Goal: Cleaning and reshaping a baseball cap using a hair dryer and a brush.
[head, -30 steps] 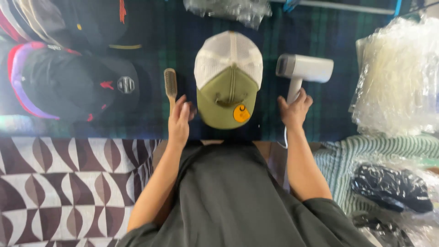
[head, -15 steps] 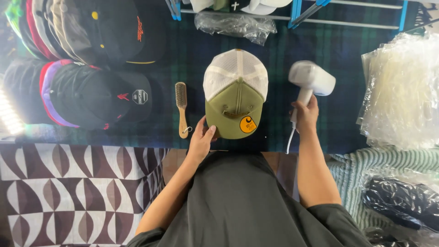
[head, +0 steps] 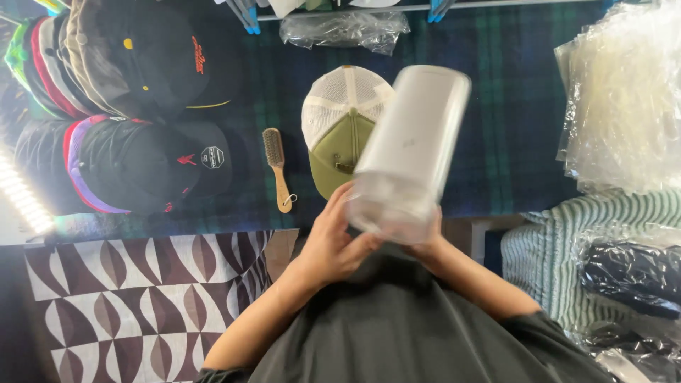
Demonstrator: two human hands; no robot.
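Both hands hold the white steamer [head: 411, 145] at its near end, raised above the cloth close to the camera. The left hand [head: 333, 237] wraps the lower left side; the right hand [head: 425, 241] closes under the lower right, mostly hidden behind the body. The long axis runs from the grip up and slightly right, far end pointing away from the person. The steamer is blurred. Beyond the grip, partly covered, lies the green cap [head: 333, 135]; left of it, the brush [head: 277, 167].
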